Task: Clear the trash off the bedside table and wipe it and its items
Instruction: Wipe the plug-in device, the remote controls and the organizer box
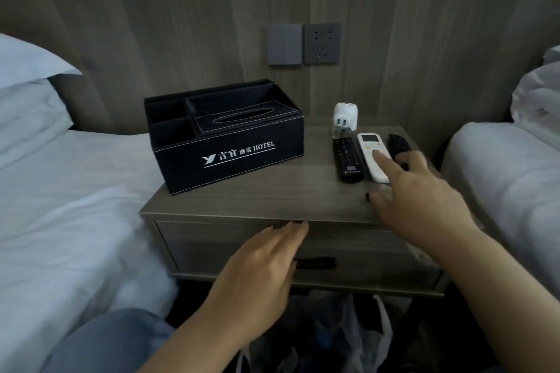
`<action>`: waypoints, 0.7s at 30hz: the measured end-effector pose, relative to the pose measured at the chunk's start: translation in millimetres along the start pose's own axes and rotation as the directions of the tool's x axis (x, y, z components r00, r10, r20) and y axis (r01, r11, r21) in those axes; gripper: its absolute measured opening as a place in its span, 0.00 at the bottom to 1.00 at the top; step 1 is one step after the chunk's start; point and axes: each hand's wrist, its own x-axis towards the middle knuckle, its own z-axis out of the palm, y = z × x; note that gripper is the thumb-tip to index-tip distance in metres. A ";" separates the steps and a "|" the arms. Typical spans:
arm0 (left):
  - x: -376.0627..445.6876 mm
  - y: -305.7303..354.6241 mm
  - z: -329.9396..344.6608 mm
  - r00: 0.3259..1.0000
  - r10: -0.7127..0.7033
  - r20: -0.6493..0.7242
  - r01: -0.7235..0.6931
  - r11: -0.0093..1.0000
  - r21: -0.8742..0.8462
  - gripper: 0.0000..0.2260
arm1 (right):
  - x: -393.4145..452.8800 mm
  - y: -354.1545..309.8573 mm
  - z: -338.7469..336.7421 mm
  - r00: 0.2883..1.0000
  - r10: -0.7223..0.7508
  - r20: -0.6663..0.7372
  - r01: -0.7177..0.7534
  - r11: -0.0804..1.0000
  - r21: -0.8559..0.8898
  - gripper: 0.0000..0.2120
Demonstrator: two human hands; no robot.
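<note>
Bedside counter [272, 197], grey wood-grain, stands between two white beds, and the person's two hands work at its front. The right hand [424, 200] reaches over the counter's right front part, its grip wide: the forefinger lies straight with its tip touching the lower half of the white remote [371, 148], another finger reaches the black remote [398, 145] on the far right, and the thumb points left just above the counter top; it holds nothing. The left hand [260, 275] hovers at the counter's front, before the drawer [212, 248], fingers straight and together, tips up at the top edge of the drawer front, grip slack and holding nothing. Just left of the white remote lies a longer black remote [347, 159]; the three lie side by side on the counter's right half, lengthwise toward the wall. Behind them, at the counter's back edge, stands a white plug adapter [345, 118]. On the counter's left half sits a black tissue box organiser [224, 142] printed with "HOTEL", turned slightly askew. On the wall above the counter are a grey switch plate [285, 44] and a socket [322, 43]. Under the counter, on the floor, lies a crumpled plastic bag [357, 330].
</note>
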 end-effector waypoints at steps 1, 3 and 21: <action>-4.5 -6.8 -6.8 0.998 -0.058 -0.038 0.053 0.992 -0.115 0.29 | -6.6 -11.3 2.0 0.999 -0.039 -0.033 0.042 0.995 0.092 0.29; -8.1 -21.9 -18.5 0.975 -0.178 -0.134 0.135 0.952 -0.276 0.30 | -16.0 -33.3 9.4 0.992 -0.084 -0.099 0.113 0.934 0.338 0.23; 68.7 -181.2 -117.7 0.952 -0.305 -0.036 0.299 0.892 0.340 0.12 | -14.5 -101.5 55.4 0.990 -0.028 -0.138 0.124 0.628 0.768 0.06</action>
